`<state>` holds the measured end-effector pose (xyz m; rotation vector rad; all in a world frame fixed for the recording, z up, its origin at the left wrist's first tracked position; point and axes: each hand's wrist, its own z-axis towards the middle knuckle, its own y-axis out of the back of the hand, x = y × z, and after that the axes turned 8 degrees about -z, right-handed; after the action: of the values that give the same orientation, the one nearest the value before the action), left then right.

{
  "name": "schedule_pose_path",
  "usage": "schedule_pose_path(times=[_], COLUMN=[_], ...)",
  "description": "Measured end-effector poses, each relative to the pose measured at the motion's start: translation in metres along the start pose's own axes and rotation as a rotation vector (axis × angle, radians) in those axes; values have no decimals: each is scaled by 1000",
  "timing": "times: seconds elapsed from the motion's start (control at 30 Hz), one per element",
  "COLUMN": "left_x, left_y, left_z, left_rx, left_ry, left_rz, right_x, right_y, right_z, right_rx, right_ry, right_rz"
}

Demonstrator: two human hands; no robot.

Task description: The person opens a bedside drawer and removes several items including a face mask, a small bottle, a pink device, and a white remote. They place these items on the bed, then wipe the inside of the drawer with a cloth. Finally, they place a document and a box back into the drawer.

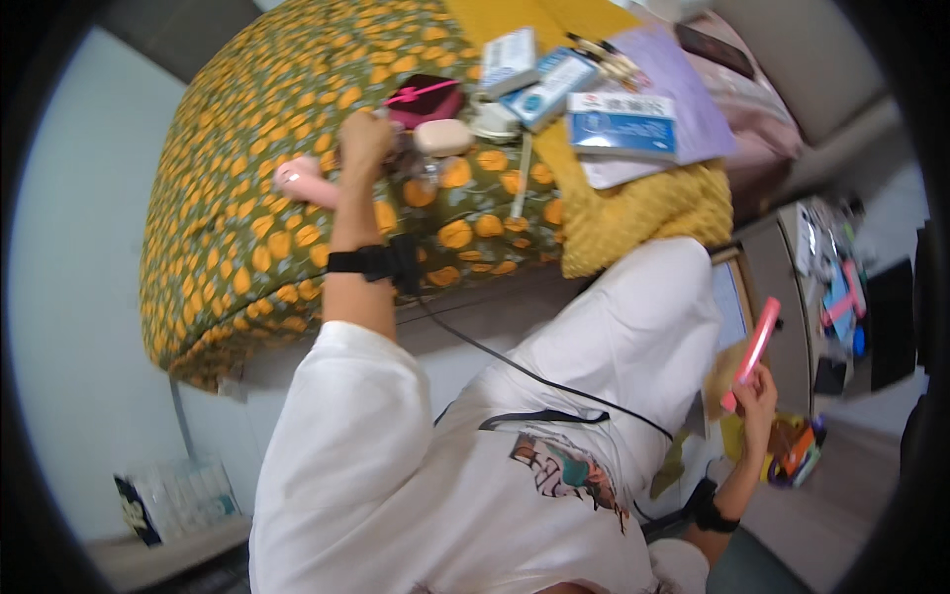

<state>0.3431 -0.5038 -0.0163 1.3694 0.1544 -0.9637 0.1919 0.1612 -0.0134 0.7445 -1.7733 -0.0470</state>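
Observation:
My left hand is closed over the patterned bedspread, its fingers curled down. Whatever it holds, if anything, is hidden. A dark red box with a bright pink ribbon lies just beyond it, and a pale pink rounded case to its right. Partly behind my left forearm is a pink cylindrical device. Out at the right, my right hand grips the lower end of a long, slim pink stick, held upright and slightly tilted; its exact kind is unclear.
Blue-and-white boxes and a purple bag sit on the yellow blanket. A dark phone lies farther back. A black cable crosses my lap. At right is a cluttered desk.

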Motion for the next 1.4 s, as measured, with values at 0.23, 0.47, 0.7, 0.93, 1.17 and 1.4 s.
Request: schedule_pose_path(times=[0.23, 0.47, 0.7, 0.93, 1.17, 1.4], left_x=[-20, -145, -311, -389, -427, -449], left_y=[14, -4, -84, -122, -163, -210], left_z=[13, -59, -256, -341, -336, -331], left_rx=[-62, 93, 1273, 1908, 1891, 1983], left_ry=[-114, -395, -489, -89, 165, 141], left_rz=[388, -480, -834, -1151, -1384, -1548], right_x=[8, 28, 52, 38, -116, -271], right_y=[-2, -12, -18, -7, 70, 41], right_z=[0, -15, -32, -41, -88, -100], right_rx=[-81, -168, -259, -149, -766, -720], right_ry=[116, 181, 245, 395, -28, -623], right_rz=[118, 106, -15, 487, 221, 436])
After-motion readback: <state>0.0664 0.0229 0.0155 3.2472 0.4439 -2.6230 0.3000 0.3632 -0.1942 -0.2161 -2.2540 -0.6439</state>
